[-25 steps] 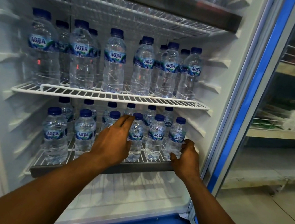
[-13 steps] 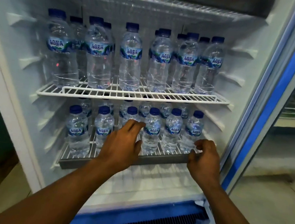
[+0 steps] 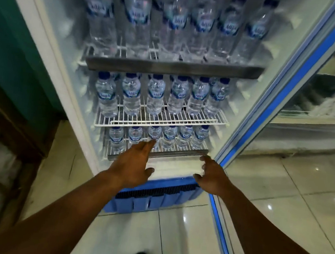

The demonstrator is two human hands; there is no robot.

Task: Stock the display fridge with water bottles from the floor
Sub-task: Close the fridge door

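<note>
We have backed away from the bottles, which stand upright, caps up, on the bottom shelf; our left hand and right hand hover just before that shelf, fingers spread, holding nothing.

left hand flat, empty, fingers straight | right hand spread, empty | shelf just beyond both hands | bottles just past left hand | door right of right hand
</note>
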